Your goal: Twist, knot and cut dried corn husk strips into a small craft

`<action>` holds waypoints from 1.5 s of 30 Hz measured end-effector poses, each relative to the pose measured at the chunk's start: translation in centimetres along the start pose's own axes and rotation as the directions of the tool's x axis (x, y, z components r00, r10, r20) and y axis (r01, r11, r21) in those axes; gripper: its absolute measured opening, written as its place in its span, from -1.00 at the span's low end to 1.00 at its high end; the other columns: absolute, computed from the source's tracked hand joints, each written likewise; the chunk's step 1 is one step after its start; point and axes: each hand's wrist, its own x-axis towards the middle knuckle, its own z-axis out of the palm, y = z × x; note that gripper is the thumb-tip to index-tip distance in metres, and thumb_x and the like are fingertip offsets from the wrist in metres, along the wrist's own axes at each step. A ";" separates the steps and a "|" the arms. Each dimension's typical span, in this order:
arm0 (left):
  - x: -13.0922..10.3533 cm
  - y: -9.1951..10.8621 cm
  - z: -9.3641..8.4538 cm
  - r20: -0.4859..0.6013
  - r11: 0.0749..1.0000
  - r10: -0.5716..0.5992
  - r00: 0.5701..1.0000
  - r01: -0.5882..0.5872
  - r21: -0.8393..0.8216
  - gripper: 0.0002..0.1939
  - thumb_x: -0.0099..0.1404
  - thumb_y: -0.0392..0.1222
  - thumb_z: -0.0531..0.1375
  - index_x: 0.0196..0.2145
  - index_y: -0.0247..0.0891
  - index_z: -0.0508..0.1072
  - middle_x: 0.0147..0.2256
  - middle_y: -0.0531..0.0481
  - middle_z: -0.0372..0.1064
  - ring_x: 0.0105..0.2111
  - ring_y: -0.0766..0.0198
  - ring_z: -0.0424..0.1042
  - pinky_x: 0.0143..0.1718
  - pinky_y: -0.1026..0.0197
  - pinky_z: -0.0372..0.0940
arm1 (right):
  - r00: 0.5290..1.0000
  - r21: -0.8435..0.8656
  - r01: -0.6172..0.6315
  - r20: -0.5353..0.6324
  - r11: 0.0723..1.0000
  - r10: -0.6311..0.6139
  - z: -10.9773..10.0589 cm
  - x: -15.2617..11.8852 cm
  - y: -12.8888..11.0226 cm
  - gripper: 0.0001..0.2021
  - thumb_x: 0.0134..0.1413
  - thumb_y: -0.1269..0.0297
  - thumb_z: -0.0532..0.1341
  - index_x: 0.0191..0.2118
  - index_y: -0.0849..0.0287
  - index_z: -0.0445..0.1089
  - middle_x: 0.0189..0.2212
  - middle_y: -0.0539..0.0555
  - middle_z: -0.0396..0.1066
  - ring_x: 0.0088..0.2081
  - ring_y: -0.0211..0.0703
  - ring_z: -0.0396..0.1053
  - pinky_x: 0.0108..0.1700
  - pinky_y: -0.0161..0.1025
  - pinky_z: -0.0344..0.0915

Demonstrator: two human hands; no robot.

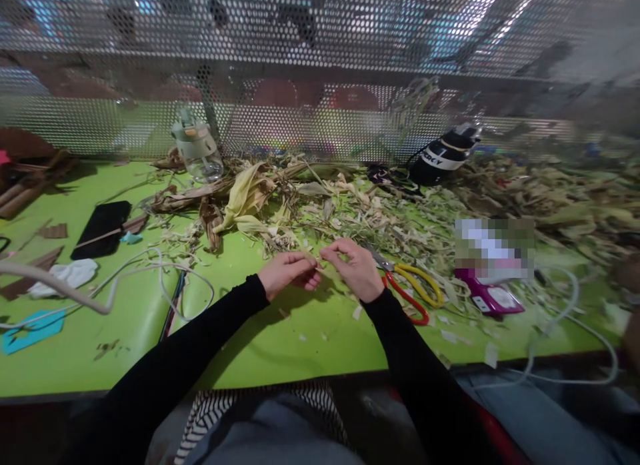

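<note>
My left hand (pixel 291 273) and my right hand (pixel 354 268) meet above the green table, fingers curled into pinches. A thin pale strip (pixel 319 264), which looks like husk, runs between their fingertips; its ends are hidden by the fingers. Scissors (pixel 413 278) with one red and one yellow handle lie just right of my right hand, blades pointing away among the scraps. Beyond both hands lies a pale yellow-green corn husk (pixel 245 195) on a heap of dried husk pieces (pixel 340 202).
Behind the heap stand a clear bottle (pixel 197 148) and a tilted black bottle (pixel 443 155) against a perforated metal screen (pixel 320 118). A black phone (pixel 101 230), white cables (pixel 163 272) and a crumpled tissue (pixel 67 277) lie left. A magenta device (pixel 495 298) lies right.
</note>
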 end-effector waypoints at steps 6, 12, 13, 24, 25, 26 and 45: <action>0.2 0.5 0.1 -0.173 0.975 0.130 0.976 -0.158 -0.157 -0.80 0.18 -0.17 0.19 -0.29 -0.38 0.46 -0.35 -0.13 0.51 -0.36 0.35 0.46 -0.24 0.27 0.31 | 0.914 -0.232 0.066 -0.375 0.970 -0.152 0.7 -0.3 0.0 -0.74 0.10 0.05 0.13 -0.39 0.15 0.34 -0.36 0.09 0.39 -0.24 -0.08 0.30 -0.15 -0.11 0.21; 0.0 0.4 0.7 -0.194 0.953 0.190 0.962 -0.229 -0.200 -0.78 0.15 -0.20 0.22 -0.23 -0.34 0.45 -0.25 -0.11 0.50 -0.25 0.28 0.47 -0.10 0.19 0.30 | 0.994 0.004 -0.073 0.087 0.997 0.072 3.2 -1.2 -1.6 -0.68 0.13 0.10 0.10 -0.56 0.16 0.24 -0.60 -0.03 0.23 -0.57 -0.29 0.12 -0.52 -0.30 0.05; 0.1 0.2 0.7 -0.185 0.949 0.206 0.961 -0.242 -0.200 -0.77 0.13 -0.19 0.23 -0.24 -0.34 0.45 -0.25 -0.10 0.50 -0.25 0.27 0.47 -0.10 0.18 0.30 | 0.990 0.051 -0.108 0.102 0.993 0.102 3.4 -1.1 -1.8 -0.69 0.11 0.11 0.11 -0.57 0.16 0.23 -0.62 -0.04 0.20 -0.57 -0.29 0.11 -0.51 -0.30 0.05; 0.3 0.3 0.4 -0.183 0.950 0.255 0.949 -0.281 -0.134 -0.69 0.08 -0.12 0.26 -0.24 -0.36 0.47 -0.31 -0.09 0.51 -0.21 0.21 0.47 -0.03 0.13 0.27 | 0.916 0.364 -0.296 0.372 0.883 0.153 2.0 -1.0 -1.7 -0.70 0.08 0.16 0.11 -0.60 0.17 0.21 -0.64 -0.10 0.10 -0.60 -0.37 0.02 -0.53 -0.35 0.02; 0.2 0.5 0.3 -0.198 0.951 0.250 0.948 -0.279 -0.134 -0.70 0.11 -0.12 0.23 -0.23 -0.35 0.47 -0.31 -0.10 0.52 -0.20 0.21 0.47 -0.03 0.14 0.27 | 0.919 0.348 -0.314 0.343 0.883 0.192 1.8 -1.0 -1.5 -0.67 0.10 0.12 0.10 -0.60 0.17 0.21 -0.65 -0.10 0.09 -0.61 -0.37 0.01 -0.54 -0.35 0.01; 0.2 0.7 0.1 -0.211 0.951 0.240 0.948 -0.273 -0.145 -0.71 0.14 -0.13 0.20 -0.22 -0.35 0.47 -0.31 -0.11 0.52 -0.19 0.21 0.46 -0.03 0.14 0.27 | 0.926 0.331 -0.332 0.292 0.883 0.239 1.7 -0.9 -1.4 -0.65 0.11 0.07 0.09 -0.60 0.17 0.22 -0.65 -0.10 0.10 -0.61 -0.36 0.01 -0.55 -0.34 0.02; 0.0 1.1 0.2 -0.167 0.967 0.227 0.959 -0.243 -0.081 -0.79 0.05 -0.17 0.29 -0.41 -0.35 0.38 -0.42 -0.04 0.49 -0.36 0.31 0.48 -0.15 0.22 0.30 | 0.910 0.555 -0.337 -0.015 0.760 0.415 2.1 -0.7 0.4 -0.72 -0.04 0.03 0.23 -0.36 0.18 0.41 -0.56 -0.03 0.27 -0.55 -0.32 0.18 -0.51 -0.34 0.18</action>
